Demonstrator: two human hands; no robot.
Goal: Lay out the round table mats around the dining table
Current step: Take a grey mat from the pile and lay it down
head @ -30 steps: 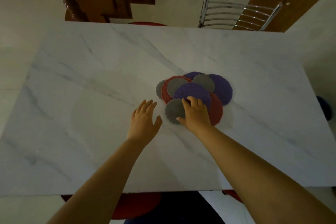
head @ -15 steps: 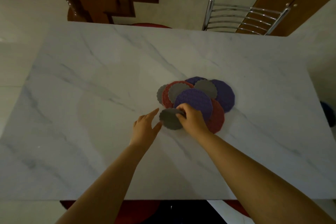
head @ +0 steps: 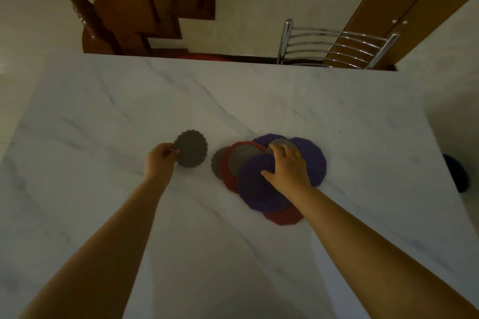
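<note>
The left hand pinches a grey mat by its edge, left of the pile; the right hand rests loose-fingered on it

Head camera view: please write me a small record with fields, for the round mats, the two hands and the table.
single mat: small grey round scalloped mat, apart from the pile, to its left
left hand: pinches that mat's left edge
pile: pile of overlapping purple, red and grey round mats, near the table's middle
right hand: rests spread on top of the pile
table: white marble-look table
beyond far edge: chrome-backed chair
</note>
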